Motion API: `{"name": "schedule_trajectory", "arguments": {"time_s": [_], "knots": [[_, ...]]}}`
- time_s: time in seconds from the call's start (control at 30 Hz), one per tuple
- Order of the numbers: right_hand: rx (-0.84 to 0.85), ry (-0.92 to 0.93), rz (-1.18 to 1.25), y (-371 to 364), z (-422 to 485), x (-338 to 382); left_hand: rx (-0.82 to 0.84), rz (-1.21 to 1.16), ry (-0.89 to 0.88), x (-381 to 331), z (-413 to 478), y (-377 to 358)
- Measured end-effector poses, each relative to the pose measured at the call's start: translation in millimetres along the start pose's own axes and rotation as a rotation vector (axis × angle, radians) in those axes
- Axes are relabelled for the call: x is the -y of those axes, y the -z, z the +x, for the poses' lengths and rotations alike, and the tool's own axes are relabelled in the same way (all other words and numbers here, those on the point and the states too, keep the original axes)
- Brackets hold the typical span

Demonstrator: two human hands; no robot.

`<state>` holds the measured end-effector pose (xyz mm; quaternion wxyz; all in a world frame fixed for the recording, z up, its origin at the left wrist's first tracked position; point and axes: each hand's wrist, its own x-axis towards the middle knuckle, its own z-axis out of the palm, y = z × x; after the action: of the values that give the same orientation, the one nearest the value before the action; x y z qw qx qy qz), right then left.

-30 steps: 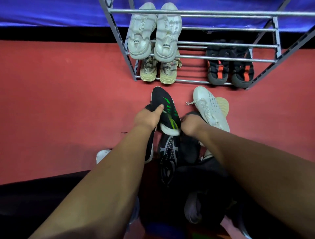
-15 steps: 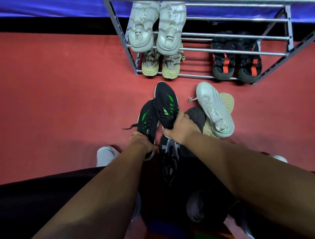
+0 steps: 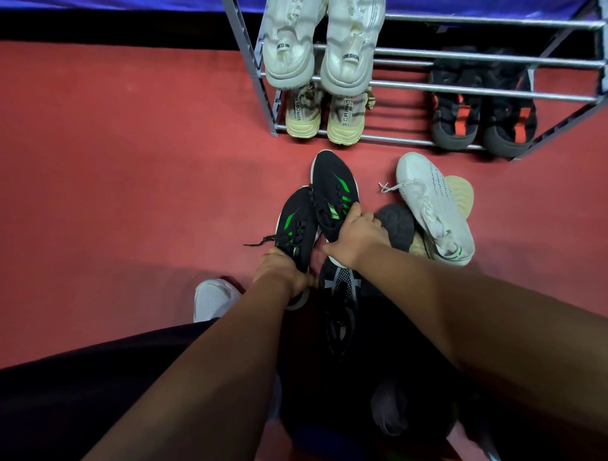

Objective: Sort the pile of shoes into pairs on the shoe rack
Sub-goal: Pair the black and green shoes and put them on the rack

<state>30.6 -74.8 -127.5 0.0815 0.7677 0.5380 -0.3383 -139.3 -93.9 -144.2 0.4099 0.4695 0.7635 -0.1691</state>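
Red floor, shoe rack beyond the hands: left hand and right hand each clamp a black-green sneaker's heel — left sneaker, right sneaker — light, soft mesh, probably easiest gripped at the collar.

1. Floor: a flat red surface that fills the left, centre and right of the frame.
2. Blue surface: a narrow band along the top edge of the frame, seen at upper left and again at upper right.
3. Black strip: a dark horizontal band directly below the blue surface, meeting the red floor along its lower edge.
4. Black garment: dark fabric worn by the person, covering the lower left corner and running along the bottom edge toward the centre.
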Motion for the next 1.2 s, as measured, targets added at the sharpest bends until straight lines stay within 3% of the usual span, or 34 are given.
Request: {"name": "schedule_trajectory", "arguments": {"time_s": [0.33,0.5,0.7,1.03,1.2], "knots": [[-0.116,0.027,0.152,36.4,-16.4,-11.4,0.064,-0.119,-0.058,-28.0,-34.4,32.4],[-0.191,0.025,0.244,73.6,-39.4,-29.3,0.114,-0.039,-0.106,-46.1,-69.4,52.8],[-0.307,-0.035,0.388,113.0,-72.6,-65.2,0.026,0.046,-0.214,-86.1,-125.5,67.6],[-0.579,-0.014,0.361,168.7,-113.1,-133.4,0.077,0.086,-0.425,-157.9,-189.0,93.2],[-0.61,0.0,0.444,180.7,-118.1,-158.6,0.068,0.236,-0.407,-181.9,-207.2,111.7]]}}
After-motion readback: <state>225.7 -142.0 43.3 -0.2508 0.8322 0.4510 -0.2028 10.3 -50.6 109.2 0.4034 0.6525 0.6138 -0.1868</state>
